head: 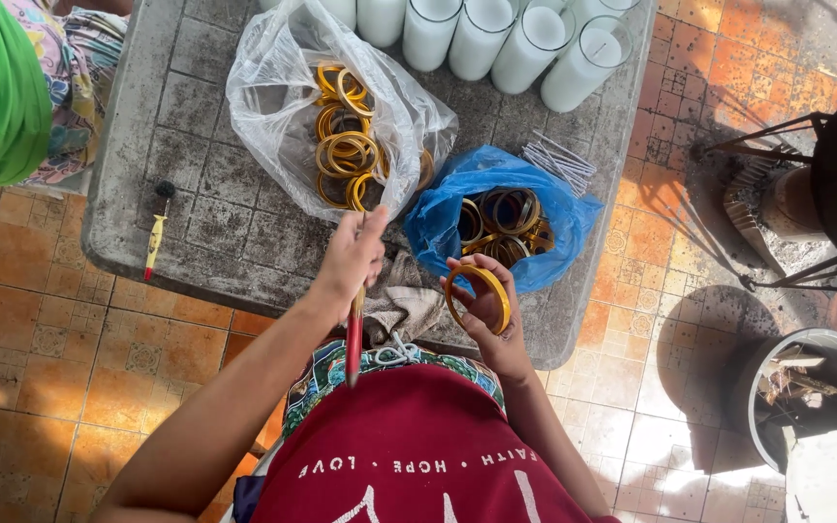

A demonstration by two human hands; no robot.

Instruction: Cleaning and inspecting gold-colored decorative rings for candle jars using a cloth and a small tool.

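Your right hand holds a single yellow ring, a thin flat band of gold-yellow with a darker inner edge, turned so you look partly through its opening. The grip there is closed around the ring's lower edge, fingers curled behind it and thumb in front, and the ring sits just above the near edge of the tabletop, right below the blue bag. Your left hand has its grip shut on a red-handled tool, a slim stick whose red shaft points down toward your shirt; the upper end runs up past the fingers and you cannot tell what tip it carries.

Count what lies about you. Two bags stand open on the grey, stained tabletop: a clear plastic bag with a heap of the same yellow rings, too tangled to count, and the blue bag holding darker, mixed gold and brown rings, also too many to tell apart. Along the far edge you see about seven white candles in glasses, some cut off by the frame. One small bundle of thin white sticks lies just beside the blue bag. One yellow-handled tool rests near the tabletop's left edge, well apart from your hands. One crumpled cloth lies between your two hands
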